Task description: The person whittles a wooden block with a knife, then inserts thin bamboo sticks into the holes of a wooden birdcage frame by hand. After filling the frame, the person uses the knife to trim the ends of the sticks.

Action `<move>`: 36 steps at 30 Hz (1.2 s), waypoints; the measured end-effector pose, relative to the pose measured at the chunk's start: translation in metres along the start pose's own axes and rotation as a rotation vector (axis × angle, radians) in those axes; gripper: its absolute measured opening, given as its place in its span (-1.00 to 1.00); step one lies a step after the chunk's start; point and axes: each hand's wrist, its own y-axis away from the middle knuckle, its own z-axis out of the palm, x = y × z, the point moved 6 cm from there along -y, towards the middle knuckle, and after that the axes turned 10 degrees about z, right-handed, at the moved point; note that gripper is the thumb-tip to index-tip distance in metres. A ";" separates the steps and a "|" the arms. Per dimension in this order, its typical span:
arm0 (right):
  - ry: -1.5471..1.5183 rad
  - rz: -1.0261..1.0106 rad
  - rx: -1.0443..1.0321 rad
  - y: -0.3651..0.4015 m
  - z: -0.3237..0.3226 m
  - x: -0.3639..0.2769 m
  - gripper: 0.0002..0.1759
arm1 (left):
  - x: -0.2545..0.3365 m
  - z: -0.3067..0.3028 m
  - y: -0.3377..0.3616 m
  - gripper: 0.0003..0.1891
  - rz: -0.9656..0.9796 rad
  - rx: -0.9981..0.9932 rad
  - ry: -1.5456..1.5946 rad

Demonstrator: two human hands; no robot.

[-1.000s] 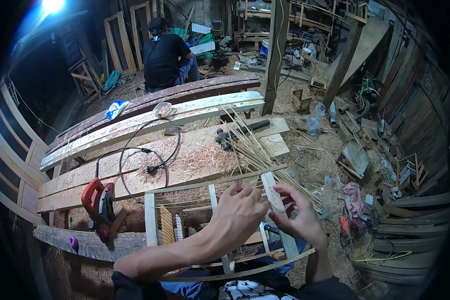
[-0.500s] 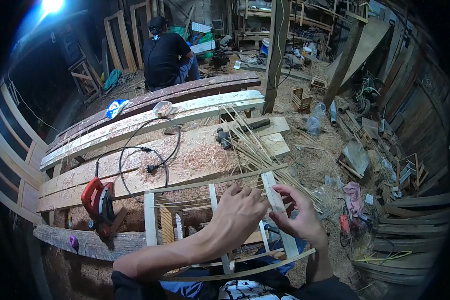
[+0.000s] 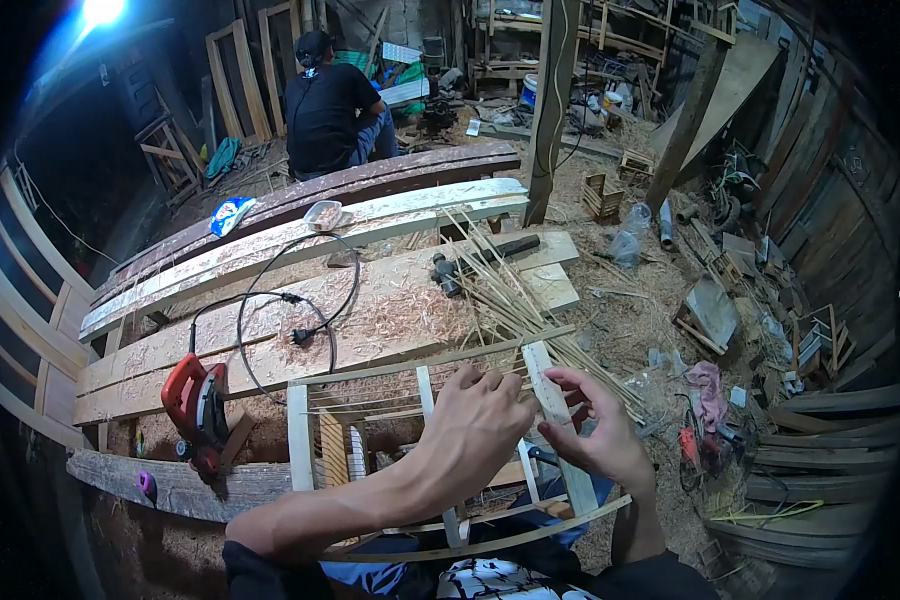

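Observation:
A small wooden frame with thin bamboo slats rests on my lap. My left hand lies over its middle, fingers closed on a thin bamboo stick that runs across the frame. My right hand pinches the stick's other end beside the frame's right upright. A bundle of loose bamboo sticks lies on the plank just beyond.
Long planks strewn with shavings stretch across in front, with a red circular saw, its black cord and a hammer. A person in black sits beyond. A wooden post and scrap clutter stand right.
Almost nothing has changed; my right fingers have shifted slightly at the stick's end and the view has moved a little.

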 end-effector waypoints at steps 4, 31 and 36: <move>-0.002 0.003 0.004 0.000 0.001 -0.002 -0.25 | 0.000 0.002 0.000 -0.83 -0.002 -0.026 0.007; 0.047 -0.066 0.000 0.002 0.003 -0.008 -0.25 | -0.019 0.011 0.005 -0.86 -0.009 0.106 0.363; 0.035 -0.033 -0.018 0.001 0.003 -0.005 -0.21 | -0.022 0.009 0.005 -0.84 -0.055 0.069 0.384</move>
